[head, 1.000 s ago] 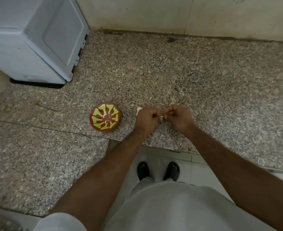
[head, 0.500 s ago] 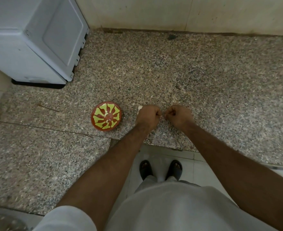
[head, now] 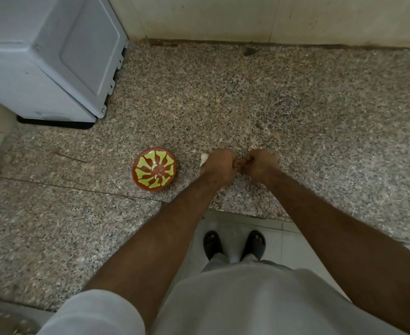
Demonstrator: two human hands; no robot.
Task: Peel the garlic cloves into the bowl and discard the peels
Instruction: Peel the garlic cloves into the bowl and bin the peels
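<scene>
A small red bowl [head: 154, 168] with a yellow-green pattern sits on the speckled granite counter [head: 247, 112], holding a few pale garlic pieces. Just right of it my left hand [head: 219, 165] and my right hand [head: 259, 164] are curled knuckle to knuckle over the counter. Between their fingertips they pinch a garlic clove, almost fully hidden. A white piece of garlic [head: 203, 158] lies on the counter against the far side of my left hand.
A grey-white appliance [head: 49, 56] stands at the back left on a black base. A tiled wall [head: 247, 18] closes the back. The counter's front edge runs below my hands, with the floor and my sandalled feet [head: 234, 245] beneath.
A second ago the pale clove showed between my fingertips. My hands have since turned knuckles-up and closed together, hiding it. The bowl has not moved.
</scene>
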